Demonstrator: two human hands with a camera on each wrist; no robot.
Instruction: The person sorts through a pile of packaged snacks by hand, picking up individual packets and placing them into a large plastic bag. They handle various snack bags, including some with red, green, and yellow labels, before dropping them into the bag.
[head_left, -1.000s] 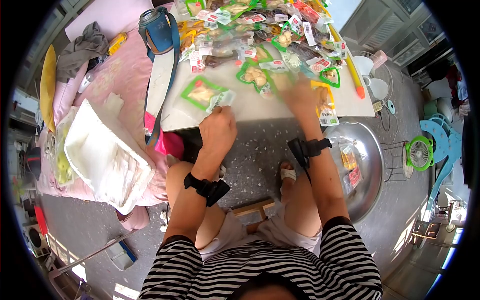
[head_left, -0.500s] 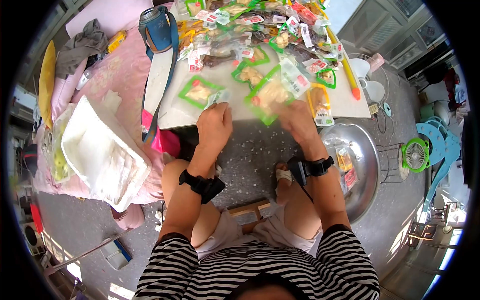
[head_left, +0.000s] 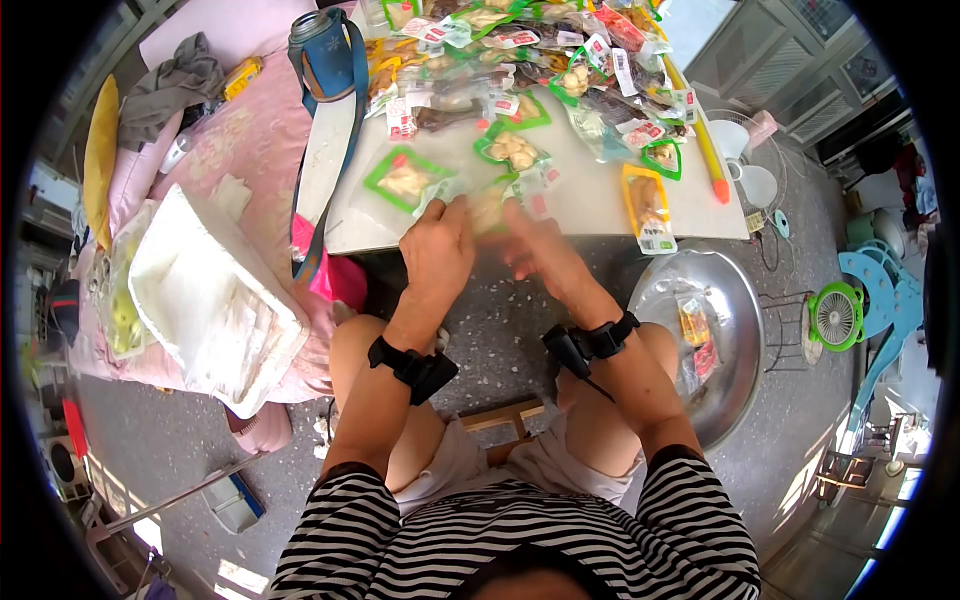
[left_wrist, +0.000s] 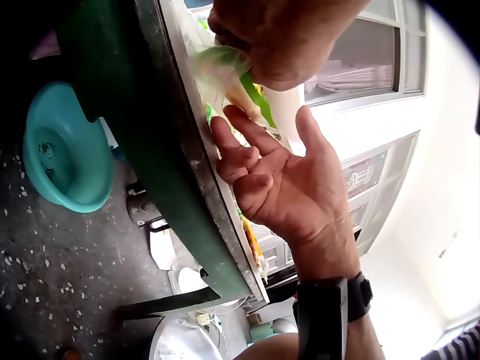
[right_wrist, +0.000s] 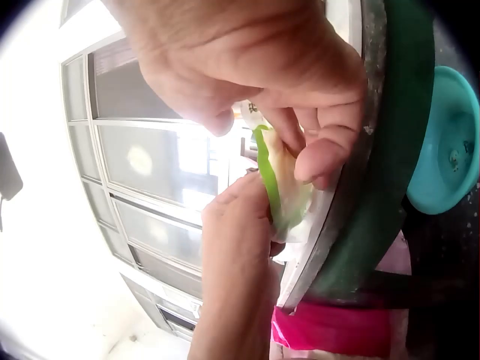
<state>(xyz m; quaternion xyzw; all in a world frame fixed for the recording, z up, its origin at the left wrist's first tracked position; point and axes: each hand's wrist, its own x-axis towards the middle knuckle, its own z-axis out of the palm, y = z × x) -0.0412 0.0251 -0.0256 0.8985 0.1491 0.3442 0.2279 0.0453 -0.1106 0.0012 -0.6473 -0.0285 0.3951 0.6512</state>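
My left hand pinches a green-edged clear packet of pale food by its end at the table's front edge; in the head view this packet is blurred. Close at its other side is my right hand, palm showing in the left wrist view, fingers loose and spread. Another green-edged packet lies flat just beyond my left knuckles. Behind the held one rests a third green-edged packet. A yellow-edged packet lies at the table's right front.
Many sealed packets are heaped at the back of the white table. A blue strapped flask stands at left. On the bed is a white foam box. A metal basin with a few packets is right of my knee.
My right hand has drawn a green-edged packet from the pile's front toward me and left to my left hand. The left hand now pinches it, and the right fingers have loosened.
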